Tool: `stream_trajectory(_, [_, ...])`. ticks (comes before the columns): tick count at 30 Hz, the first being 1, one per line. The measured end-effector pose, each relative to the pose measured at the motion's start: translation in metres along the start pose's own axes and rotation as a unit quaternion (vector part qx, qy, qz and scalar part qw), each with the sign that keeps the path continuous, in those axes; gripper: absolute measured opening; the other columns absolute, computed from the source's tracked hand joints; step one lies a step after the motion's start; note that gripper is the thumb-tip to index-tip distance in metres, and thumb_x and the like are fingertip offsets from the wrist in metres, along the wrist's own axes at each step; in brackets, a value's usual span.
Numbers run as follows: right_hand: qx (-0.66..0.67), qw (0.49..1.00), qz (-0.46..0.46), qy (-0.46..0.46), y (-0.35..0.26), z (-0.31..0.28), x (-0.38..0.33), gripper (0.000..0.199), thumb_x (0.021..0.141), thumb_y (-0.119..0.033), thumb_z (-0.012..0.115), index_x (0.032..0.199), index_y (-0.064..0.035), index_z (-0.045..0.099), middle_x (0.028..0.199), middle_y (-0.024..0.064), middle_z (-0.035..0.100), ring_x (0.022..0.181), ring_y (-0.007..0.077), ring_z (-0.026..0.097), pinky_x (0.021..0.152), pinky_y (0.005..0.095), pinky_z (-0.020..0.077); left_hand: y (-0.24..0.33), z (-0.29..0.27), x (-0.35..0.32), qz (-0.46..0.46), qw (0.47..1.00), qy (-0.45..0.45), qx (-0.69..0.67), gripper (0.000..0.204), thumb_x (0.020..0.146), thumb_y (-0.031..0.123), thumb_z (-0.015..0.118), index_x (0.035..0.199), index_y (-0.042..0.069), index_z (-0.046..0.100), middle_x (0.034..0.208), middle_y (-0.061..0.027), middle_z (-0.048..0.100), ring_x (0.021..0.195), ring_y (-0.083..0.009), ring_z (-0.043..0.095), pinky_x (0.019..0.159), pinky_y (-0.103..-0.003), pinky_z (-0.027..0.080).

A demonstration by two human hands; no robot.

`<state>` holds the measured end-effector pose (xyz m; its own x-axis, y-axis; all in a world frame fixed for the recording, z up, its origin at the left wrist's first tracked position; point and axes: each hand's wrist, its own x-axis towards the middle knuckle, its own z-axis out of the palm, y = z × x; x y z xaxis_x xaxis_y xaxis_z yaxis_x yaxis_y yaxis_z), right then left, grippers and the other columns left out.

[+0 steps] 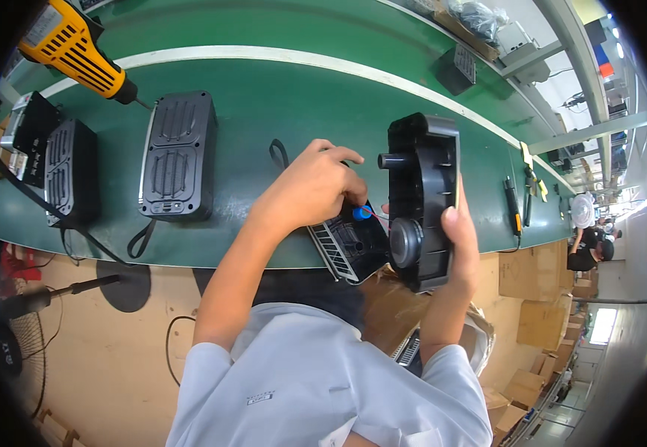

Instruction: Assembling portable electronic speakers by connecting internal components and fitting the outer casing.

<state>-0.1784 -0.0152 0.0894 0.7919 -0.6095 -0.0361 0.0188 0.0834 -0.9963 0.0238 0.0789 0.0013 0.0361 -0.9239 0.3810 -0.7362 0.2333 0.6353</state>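
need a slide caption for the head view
Right hand holds a black speaker shell upright while the left hand works at its red wire.

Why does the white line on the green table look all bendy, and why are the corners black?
In the head view, the fisheye lens curves the straight white stripe on the green belt and leaves black corners. The bright hall at the right looks washed out. The left hand and the black housing in the right hand look sharp.
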Motion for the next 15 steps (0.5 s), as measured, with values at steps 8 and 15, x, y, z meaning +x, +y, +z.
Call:
stream_trajectory(8, [-0.163,0.982,0.018,0.093,0.034,0.010,-0.004,0.092,0.089,-0.038,0.069,0.161,-0.0051,0.023,0.130,0.0192,0.054,0.106,0.0244,0.063,0.088,0.0367,0.0556,0.006,-0.001,0.001,-0.070,0.990,-0.101,0.065,0.028,0.078,-0.002,0.060,0.093,0.010,0.080,0.105,-0.0096,0.078,0.138,-0.0284,0.055,0.118,-0.051,0.034])
stream_trajectory(15, [-0.209,0.974,0.053,0.061,0.026,0.013,-0.006,0.092,0.088,-0.033,0.071,0.162,-0.0065,0.025,0.138,0.0194,0.053,0.113,0.0262,0.061,0.094,0.0379,0.0527,-0.006,-0.009,-0.018,-0.071,0.990,0.125,-0.010,0.026,0.084,-0.001,0.057,0.101,0.007,0.075,0.112,-0.0126,0.076,0.132,-0.0333,0.059,0.111,-0.050,0.042])
